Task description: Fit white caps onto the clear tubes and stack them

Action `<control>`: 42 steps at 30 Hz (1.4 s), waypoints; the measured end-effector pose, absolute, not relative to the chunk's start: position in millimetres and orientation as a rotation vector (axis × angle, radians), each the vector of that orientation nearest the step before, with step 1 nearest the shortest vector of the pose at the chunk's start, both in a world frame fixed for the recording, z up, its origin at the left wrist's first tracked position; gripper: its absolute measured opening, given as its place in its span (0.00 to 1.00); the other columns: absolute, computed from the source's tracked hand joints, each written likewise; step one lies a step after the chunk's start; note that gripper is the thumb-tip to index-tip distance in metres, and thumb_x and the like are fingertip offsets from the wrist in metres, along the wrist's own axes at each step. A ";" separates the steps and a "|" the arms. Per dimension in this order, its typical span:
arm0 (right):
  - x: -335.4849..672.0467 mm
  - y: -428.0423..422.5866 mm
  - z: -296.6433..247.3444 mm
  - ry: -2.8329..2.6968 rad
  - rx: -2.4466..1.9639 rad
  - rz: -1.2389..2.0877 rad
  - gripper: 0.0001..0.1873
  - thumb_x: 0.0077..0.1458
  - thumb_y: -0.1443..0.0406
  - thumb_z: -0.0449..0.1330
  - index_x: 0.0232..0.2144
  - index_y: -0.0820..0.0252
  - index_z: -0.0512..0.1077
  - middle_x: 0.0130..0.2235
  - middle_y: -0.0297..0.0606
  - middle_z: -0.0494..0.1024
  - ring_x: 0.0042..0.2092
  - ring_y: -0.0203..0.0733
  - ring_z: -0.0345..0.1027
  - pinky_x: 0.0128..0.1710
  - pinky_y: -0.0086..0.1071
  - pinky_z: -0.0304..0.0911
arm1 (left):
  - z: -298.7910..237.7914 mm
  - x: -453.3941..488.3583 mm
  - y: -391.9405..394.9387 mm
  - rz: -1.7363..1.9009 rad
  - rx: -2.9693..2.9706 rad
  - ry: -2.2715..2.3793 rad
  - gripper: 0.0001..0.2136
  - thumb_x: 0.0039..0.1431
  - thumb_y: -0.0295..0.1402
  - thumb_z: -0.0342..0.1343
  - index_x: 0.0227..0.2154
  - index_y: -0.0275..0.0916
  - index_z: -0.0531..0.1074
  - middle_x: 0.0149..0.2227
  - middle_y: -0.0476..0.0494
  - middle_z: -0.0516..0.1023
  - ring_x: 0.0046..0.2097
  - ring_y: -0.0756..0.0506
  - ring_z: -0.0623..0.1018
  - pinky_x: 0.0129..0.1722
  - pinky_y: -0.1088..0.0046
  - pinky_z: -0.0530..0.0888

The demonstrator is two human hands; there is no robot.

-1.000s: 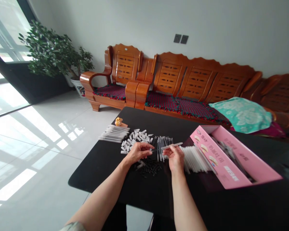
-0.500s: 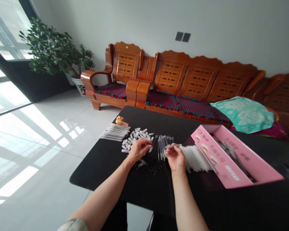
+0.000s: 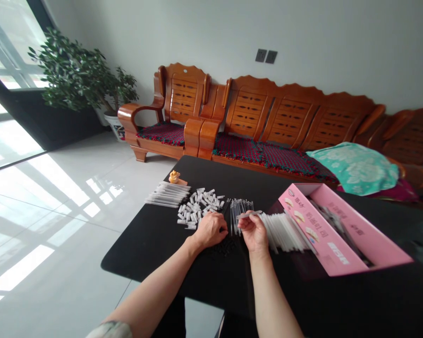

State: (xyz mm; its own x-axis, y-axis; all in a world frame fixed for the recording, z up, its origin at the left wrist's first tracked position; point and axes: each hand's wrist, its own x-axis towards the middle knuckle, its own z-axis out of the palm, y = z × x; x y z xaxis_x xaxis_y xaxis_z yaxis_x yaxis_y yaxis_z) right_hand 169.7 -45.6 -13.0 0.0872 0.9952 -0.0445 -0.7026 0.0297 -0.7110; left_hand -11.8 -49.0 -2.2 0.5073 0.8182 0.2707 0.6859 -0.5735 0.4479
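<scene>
My right hand point(image 3: 254, 233) is closed around a whitish pen barrel point(image 3: 248, 214), held nearly level above the table. Curled over a pile of small black pen parts point(image 3: 227, 246), my left hand point(image 3: 211, 230) has its fingertips turned down; whatever they pinch is hidden. White pen caps point(image 3: 193, 209) lie loose just beyond the left hand. Thin pen refills point(image 3: 237, 206) stretch side by side between the hands. A row of white pen barrels point(image 3: 285, 232) lies to the right of my right hand. At the far left are several white pens point(image 3: 167, 194) in a row.
A pink box point(image 3: 320, 234) with dark contents stands on the right of the black table point(image 3: 144, 249). An orange figurine point(image 3: 174, 177) sits near the far left edge. Behind the table are a wooden sofa point(image 3: 250, 105) and a teal cushion point(image 3: 356, 166); a potted plant point(image 3: 81, 75) stands left.
My left hand has moved right and down from beside the caps onto the black parts, its fingers curling under. My right hand has shifted slightly left, still holding the barrel.
</scene>
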 end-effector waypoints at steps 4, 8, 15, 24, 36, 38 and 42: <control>169.8 -45.3 -14.0 -0.564 -0.664 1.412 0.06 0.45 0.68 0.63 0.30 0.61 0.75 0.26 0.37 0.82 0.24 0.39 0.76 0.23 0.29 0.73 | -6.6 -8.8 -46.8 0.678 2.452 1.339 0.05 0.55 0.31 0.58 0.27 0.38 0.77 0.32 0.44 0.76 0.39 0.45 0.75 0.44 0.68 0.65; 172.2 -43.9 -17.4 -0.574 -0.649 1.420 0.06 0.45 0.68 0.63 0.31 0.62 0.75 0.27 0.38 0.82 0.24 0.39 0.77 0.23 0.30 0.74 | -9.5 -11.0 -43.6 0.778 2.402 1.413 0.07 0.59 0.30 0.54 0.30 0.39 0.78 0.33 0.44 0.76 0.38 0.45 0.74 0.44 0.67 0.66; 173.7 -42.4 -20.3 -0.584 -0.609 1.421 0.06 0.45 0.68 0.64 0.31 0.62 0.76 0.28 0.38 0.83 0.25 0.40 0.77 0.23 0.29 0.74 | -9.4 -22.4 -42.8 0.842 2.420 1.276 0.05 0.54 0.29 0.60 0.34 0.41 0.79 0.36 0.45 0.77 0.41 0.44 0.74 0.46 0.66 0.66; 171.5 -43.4 -18.9 -0.599 -0.635 1.385 0.06 0.45 0.68 0.65 0.30 0.62 0.75 0.27 0.38 0.82 0.25 0.40 0.77 0.23 0.29 0.74 | -6.6 -15.2 -44.5 0.911 2.293 1.315 0.04 0.53 0.25 0.57 0.29 0.38 0.77 0.32 0.44 0.77 0.38 0.44 0.74 0.43 0.66 0.66; 160.8 -48.4 -10.4 -0.683 -0.727 1.340 0.09 0.44 0.67 0.66 0.31 0.61 0.73 0.26 0.38 0.82 0.25 0.42 0.77 0.23 0.31 0.74 | -12.8 -19.2 -34.1 1.133 1.246 0.814 0.17 0.52 0.42 0.63 0.35 0.32 0.74 0.28 0.44 0.77 0.28 0.50 0.75 0.26 0.78 0.65; 160.2 -48.5 -11.0 -0.694 -0.732 1.335 0.10 0.44 0.67 0.67 0.31 0.61 0.72 0.27 0.38 0.82 0.25 0.42 0.77 0.23 0.32 0.74 | -11.6 -18.2 -35.1 1.121 1.248 0.826 0.16 0.52 0.42 0.64 0.35 0.32 0.74 0.26 0.44 0.77 0.27 0.51 0.75 0.26 0.79 0.65; 160.0 -47.3 -13.4 -0.727 -0.739 1.330 0.09 0.46 0.67 0.66 0.32 0.61 0.72 0.27 0.38 0.82 0.26 0.43 0.78 0.24 0.32 0.74 | -9.4 -16.9 -36.8 1.116 1.258 0.824 0.15 0.52 0.42 0.63 0.34 0.33 0.74 0.25 0.45 0.77 0.26 0.51 0.74 0.25 0.79 0.64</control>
